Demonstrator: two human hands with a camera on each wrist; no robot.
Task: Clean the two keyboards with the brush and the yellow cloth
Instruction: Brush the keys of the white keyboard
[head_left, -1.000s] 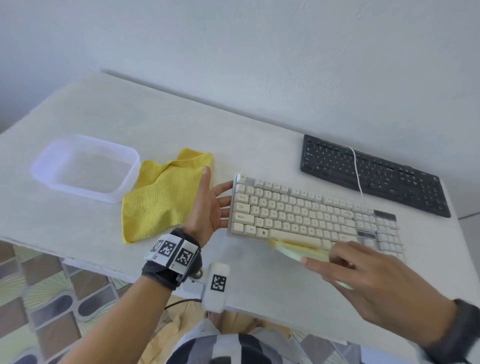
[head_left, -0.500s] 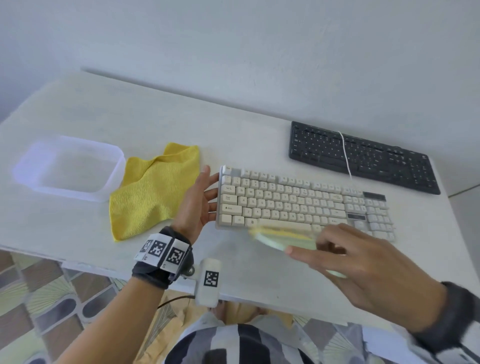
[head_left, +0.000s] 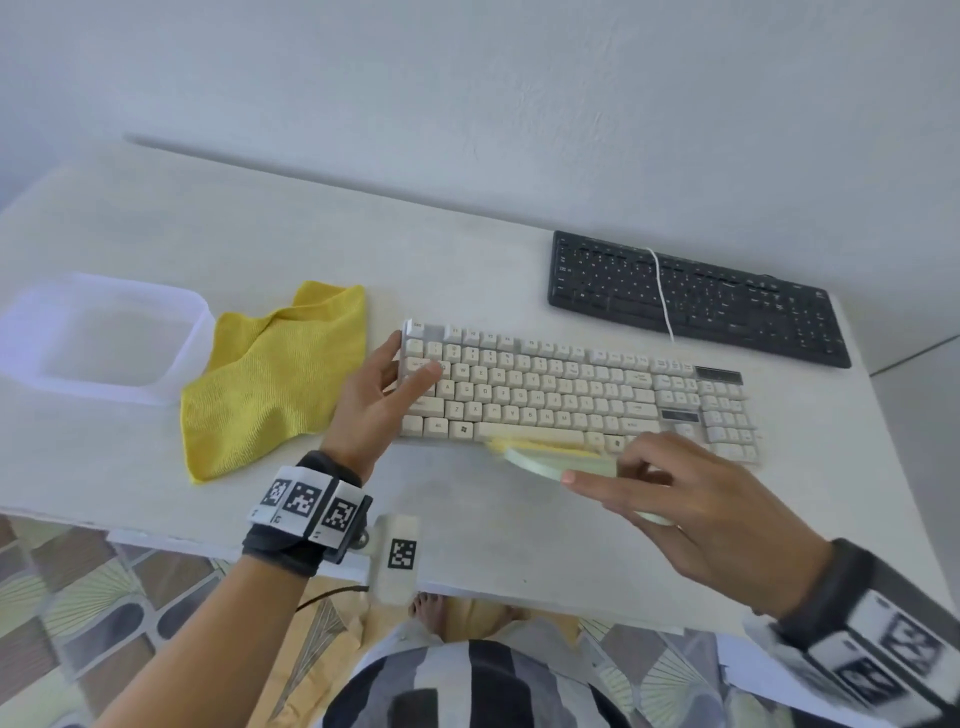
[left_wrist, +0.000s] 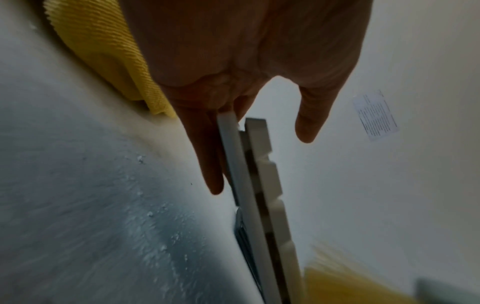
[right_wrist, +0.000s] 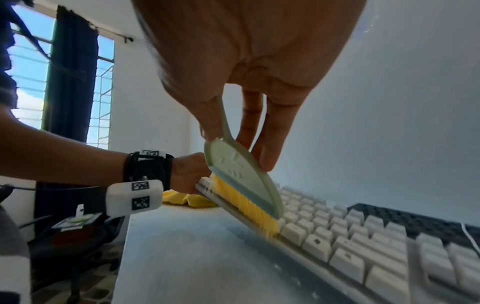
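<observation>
A pale, slightly rough desk (head_left: 156, 234) stands against a plain white wall (head_left: 519, 104); patterned floor tiles (head_left: 62, 613) show below its near edge, and the right wrist view catches a barred window (right_wrist: 26, 86) with a dark curtain (right_wrist: 70, 78).

Two keyboards lie on the desk, long axes running left to right. The cream keyboard (head_left: 571, 384) sits nearer the person, and the black keyboard (head_left: 696, 301) lies behind it to the right, near the wall, with a white cable (head_left: 662, 291) draped across it. The two are apart.

One brush (head_left: 545, 457), pale green with yellow bristles (right_wrist: 244, 203), lies roughly parallel to the cream keyboard's front edge, bristles against the bottom key row by the space bar. The right hand (head_left: 696, 514) grips its handle, fingers (right_wrist: 272, 131) curled along the back and thumb on the other side.

The left hand (head_left: 379, 400) holds the cream keyboard's left end, thumb on the keys and straight fingers (left_wrist: 207, 156) behind the edge.

One yellow cloth (head_left: 275, 374) lies rumpled just left of that hand, its left corner touching one clear plastic container (head_left: 104, 332).
</observation>
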